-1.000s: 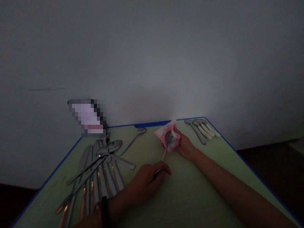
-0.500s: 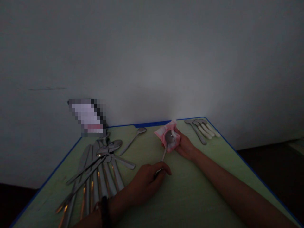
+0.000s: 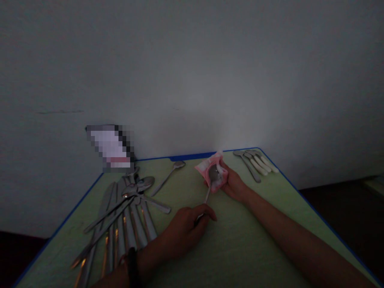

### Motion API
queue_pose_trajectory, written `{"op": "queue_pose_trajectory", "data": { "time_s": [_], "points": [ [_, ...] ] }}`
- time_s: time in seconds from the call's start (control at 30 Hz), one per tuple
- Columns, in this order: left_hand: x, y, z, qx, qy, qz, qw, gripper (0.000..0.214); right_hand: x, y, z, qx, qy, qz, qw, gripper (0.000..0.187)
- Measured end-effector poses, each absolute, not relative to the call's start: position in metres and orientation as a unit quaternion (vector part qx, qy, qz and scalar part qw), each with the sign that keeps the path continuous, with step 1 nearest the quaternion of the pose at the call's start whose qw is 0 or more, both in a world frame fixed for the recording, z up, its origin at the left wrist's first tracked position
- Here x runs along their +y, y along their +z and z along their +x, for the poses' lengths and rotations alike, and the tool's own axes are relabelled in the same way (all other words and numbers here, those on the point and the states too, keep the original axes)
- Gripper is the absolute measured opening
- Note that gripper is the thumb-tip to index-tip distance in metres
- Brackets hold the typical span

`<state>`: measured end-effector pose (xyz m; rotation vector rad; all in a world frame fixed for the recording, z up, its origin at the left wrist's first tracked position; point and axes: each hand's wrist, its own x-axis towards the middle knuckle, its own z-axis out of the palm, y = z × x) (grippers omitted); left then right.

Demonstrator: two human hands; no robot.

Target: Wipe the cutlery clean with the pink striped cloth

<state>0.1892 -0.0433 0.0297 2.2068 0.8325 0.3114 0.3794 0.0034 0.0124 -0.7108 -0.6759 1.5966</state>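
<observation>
My left hand [image 3: 184, 230] rests on the green table [image 3: 240, 248], fingers pinched round the handle end of a metal spoon [image 3: 208, 191]. The spoon's bowl lies in a pink and white cloth [image 3: 211, 172] that my right hand [image 3: 235, 185] grips around it, a little beyond the left hand. Both forearms stretch over the tabletop.
A heap of metal cutlery [image 3: 123, 216] lies at the left. One spoon [image 3: 168, 176] lies alone near the back edge. Several white-handled spoons [image 3: 256, 163] sit at the back right corner. A blurred object [image 3: 111, 148] leans on the wall, which stands right behind the table.
</observation>
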Motion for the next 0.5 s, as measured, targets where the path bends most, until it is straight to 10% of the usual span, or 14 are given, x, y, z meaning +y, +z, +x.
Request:
{"op": "queue_pose_trajectory", "data": {
  "time_s": [0.5],
  "points": [
    [-0.0438,0.0327,0.1893,0.328,0.114,0.863,0.367,0.026,0.0028,0.015,0.3783,-0.294,0.687,-0.318,0.584,0.036]
  ]
}}
